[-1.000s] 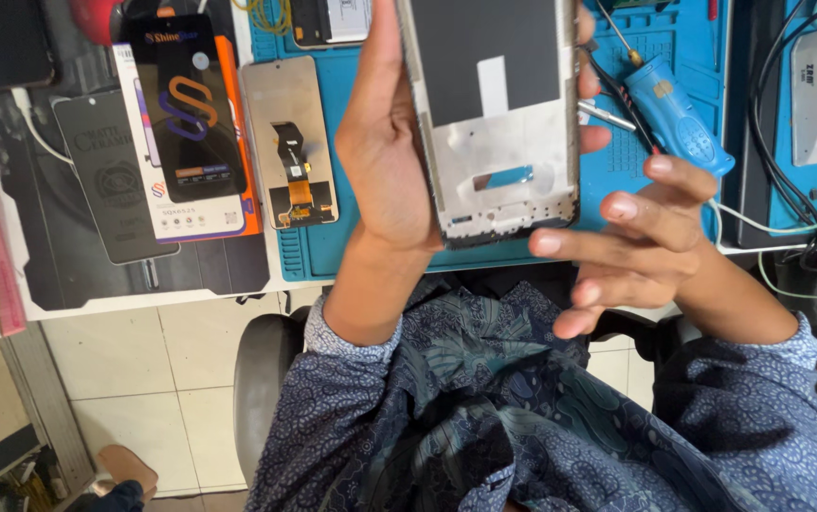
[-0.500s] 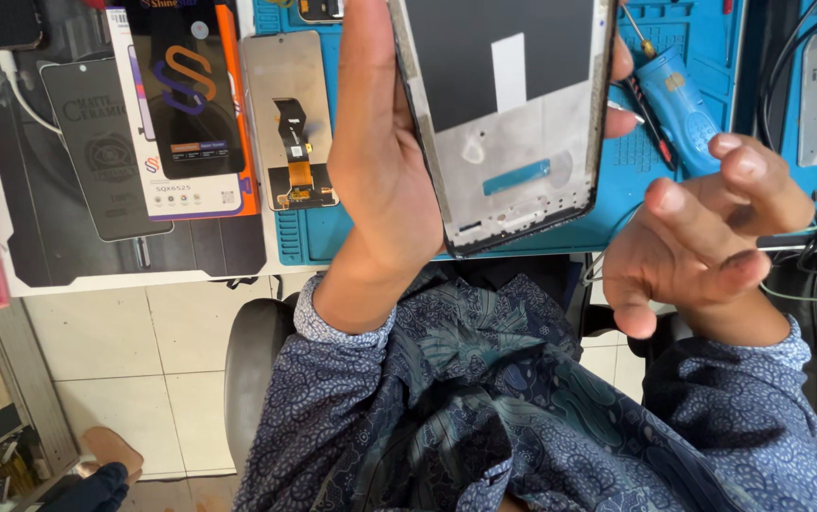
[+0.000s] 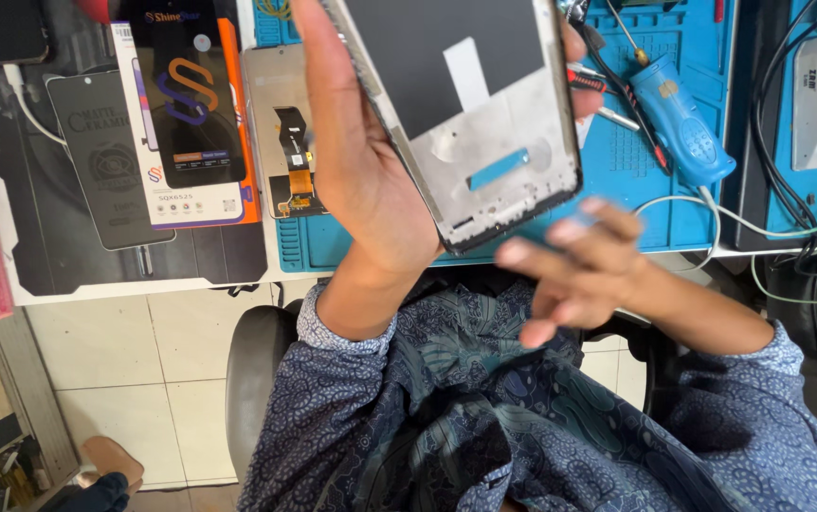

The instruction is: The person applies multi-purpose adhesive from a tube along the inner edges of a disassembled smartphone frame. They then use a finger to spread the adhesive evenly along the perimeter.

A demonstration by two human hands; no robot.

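Above the blue mat point(image 3: 617, 180) on the desk point(image 3: 143, 275), the left hand point(image 3: 361, 171) grips a phone frame point(image 3: 475, 114), fingers clamped on its long edges. Its long axis tilts slightly, lower end nearest the body. Right hand point(image 3: 570, 265), blurred, hovers just below with fingers spread, holding nothing.

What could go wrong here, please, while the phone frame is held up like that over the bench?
1. The left hand alone grips the frame by its edges, tilted above the blue mat; the right hand is off it, so it could slip and drop.
2. A loose display with its flex cable exposed lies on the mat beside the frame; a fall or a sweep of the wrist might crease it.
3. Cables trail near the right hand and could snag.
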